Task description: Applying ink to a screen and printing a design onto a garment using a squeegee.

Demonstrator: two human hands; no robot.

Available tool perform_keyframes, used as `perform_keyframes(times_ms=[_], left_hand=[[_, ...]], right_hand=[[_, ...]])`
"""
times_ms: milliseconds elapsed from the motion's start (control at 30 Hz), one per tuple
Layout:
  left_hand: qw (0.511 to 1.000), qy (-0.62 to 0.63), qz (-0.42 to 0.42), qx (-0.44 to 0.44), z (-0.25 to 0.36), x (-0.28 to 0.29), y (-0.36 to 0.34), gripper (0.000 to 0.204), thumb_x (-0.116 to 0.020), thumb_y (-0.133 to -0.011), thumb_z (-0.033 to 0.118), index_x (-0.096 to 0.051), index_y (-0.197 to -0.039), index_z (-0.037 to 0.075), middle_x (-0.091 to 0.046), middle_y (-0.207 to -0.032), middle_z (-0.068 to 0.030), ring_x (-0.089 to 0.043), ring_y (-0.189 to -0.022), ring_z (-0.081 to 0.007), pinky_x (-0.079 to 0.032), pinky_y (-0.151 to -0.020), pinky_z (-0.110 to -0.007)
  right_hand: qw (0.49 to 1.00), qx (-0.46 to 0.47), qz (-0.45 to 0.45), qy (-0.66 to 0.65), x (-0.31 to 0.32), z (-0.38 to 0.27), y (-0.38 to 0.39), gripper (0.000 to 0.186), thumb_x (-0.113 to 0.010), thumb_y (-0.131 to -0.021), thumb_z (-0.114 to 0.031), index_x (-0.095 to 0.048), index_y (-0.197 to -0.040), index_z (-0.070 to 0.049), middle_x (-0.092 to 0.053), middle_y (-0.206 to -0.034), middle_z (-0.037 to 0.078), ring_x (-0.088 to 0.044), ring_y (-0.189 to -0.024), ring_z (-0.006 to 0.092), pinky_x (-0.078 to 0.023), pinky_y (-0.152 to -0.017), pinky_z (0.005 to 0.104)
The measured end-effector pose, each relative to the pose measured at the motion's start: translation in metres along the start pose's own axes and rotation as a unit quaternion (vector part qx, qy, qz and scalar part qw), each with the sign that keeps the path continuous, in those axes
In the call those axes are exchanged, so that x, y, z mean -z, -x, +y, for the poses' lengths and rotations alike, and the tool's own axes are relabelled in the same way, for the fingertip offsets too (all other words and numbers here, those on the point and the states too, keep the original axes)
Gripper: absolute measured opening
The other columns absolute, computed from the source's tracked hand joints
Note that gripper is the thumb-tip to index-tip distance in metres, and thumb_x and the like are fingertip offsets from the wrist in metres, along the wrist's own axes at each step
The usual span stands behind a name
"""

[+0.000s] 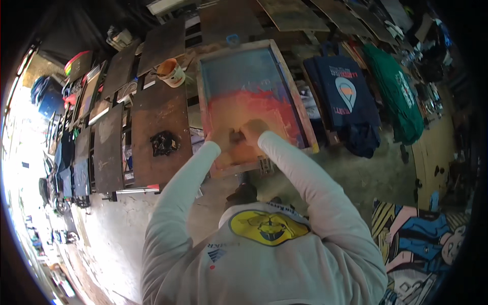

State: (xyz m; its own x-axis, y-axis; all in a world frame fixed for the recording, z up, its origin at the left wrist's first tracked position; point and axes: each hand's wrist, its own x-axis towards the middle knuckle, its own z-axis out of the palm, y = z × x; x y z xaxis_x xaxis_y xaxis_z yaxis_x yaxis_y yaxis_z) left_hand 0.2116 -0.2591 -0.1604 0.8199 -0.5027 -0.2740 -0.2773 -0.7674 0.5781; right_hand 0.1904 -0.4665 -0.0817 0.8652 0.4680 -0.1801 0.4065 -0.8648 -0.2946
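Note:
A wooden-framed printing screen [239, 76] lies in front of me, its mesh blue-grey at the far end and stained red and orange nearer me. Over the near part of the mesh, my left hand [222, 136] and my right hand [253, 131] are close together with fingers curled in. Something dark shows between them, but blur and shadow hide what it is. At the frame's near edge sits a metal hinge clamp [265, 165]. A small blue clip-like piece [232, 39] is at its far edge.
Left of the screen, a tub [172, 72] smeared with orange ink and a crumpled black bundle [164, 143] rest on dark boards [157, 112]. To the right, a navy printed shirt [345, 91] and a green one [396, 94] lie on boards. A painted cartoon panel [422, 239] is lower right.

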Motion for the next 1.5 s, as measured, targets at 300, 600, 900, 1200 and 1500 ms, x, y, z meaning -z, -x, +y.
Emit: perform_keyframes(times_ms=[300,600,900,1200,1500], left_hand=[[0.981,-0.165,-0.02,-0.102,0.081,0.109,-0.067,0.041,-0.075,-0.077,0.033,-0.068,-0.109,0.007,-0.071,-0.104,-0.016,-0.069,-0.098,-0.0331,-0.053,-0.085,-0.043],[0.98,-0.164,0.107,-0.023,0.055,0.038,-0.028,0.045,-0.078,-0.074,0.035,-0.062,-0.108,0.011,-0.066,-0.106,-0.0121,-0.067,-0.099,-0.0317,-0.057,-0.082,-0.045],[0.981,-0.149,0.119,-0.02,0.066,-0.004,0.067,0.046,-0.079,-0.07,0.028,-0.059,-0.106,0.01,-0.062,-0.106,-0.0111,-0.065,-0.102,-0.0305,-0.058,-0.079,-0.043],[0.982,-0.116,0.151,0.009,0.073,-0.014,0.086,0.032,-0.072,-0.075,0.028,-0.066,-0.1,0.01,-0.067,-0.099,-0.0122,-0.068,-0.096,-0.0314,-0.057,-0.078,-0.044],[0.99,-0.121,0.07,-0.018,0.056,0.045,0.031,0.036,-0.076,-0.075,0.038,-0.07,-0.1,0.013,-0.072,-0.098,-0.0119,-0.07,-0.093,-0.0329,-0.056,-0.082,-0.045]], right_hand=[[0.998,-0.04,0.044,-0.026,0.023,0.068,-0.053,0.032,-0.073,-0.075,-0.035,-0.071,-0.094,-0.009,-0.072,-0.092,0.016,-0.069,-0.091,0.0363,-0.054,-0.08,0.0489],[0.989,-0.111,0.103,-0.008,-0.015,0.021,-0.012,0.016,-0.068,-0.079,-0.02,-0.067,-0.092,-0.01,-0.07,-0.087,0.017,-0.069,-0.08,0.037,-0.055,-0.072,0.0489],[0.99,-0.102,0.097,0.004,-0.033,-0.04,0.06,0.033,-0.077,-0.074,-0.026,-0.066,-0.1,-0.01,-0.07,-0.094,0.014,-0.07,-0.085,0.0307,-0.056,-0.076,0.0428],[0.997,-0.061,0.042,-0.016,-0.024,-0.036,0.063,0.042,-0.08,-0.072,-0.033,-0.068,-0.103,-0.009,-0.07,-0.09,0.013,-0.07,-0.083,0.0329,-0.056,-0.077,0.0455],[0.999,0.013,-0.042,-0.031,0.008,0.008,-0.013,0.03,-0.077,-0.072,-0.038,-0.072,-0.094,-0.017,-0.073,-0.094,0.014,-0.07,-0.088,0.034,-0.056,-0.079,0.046]])
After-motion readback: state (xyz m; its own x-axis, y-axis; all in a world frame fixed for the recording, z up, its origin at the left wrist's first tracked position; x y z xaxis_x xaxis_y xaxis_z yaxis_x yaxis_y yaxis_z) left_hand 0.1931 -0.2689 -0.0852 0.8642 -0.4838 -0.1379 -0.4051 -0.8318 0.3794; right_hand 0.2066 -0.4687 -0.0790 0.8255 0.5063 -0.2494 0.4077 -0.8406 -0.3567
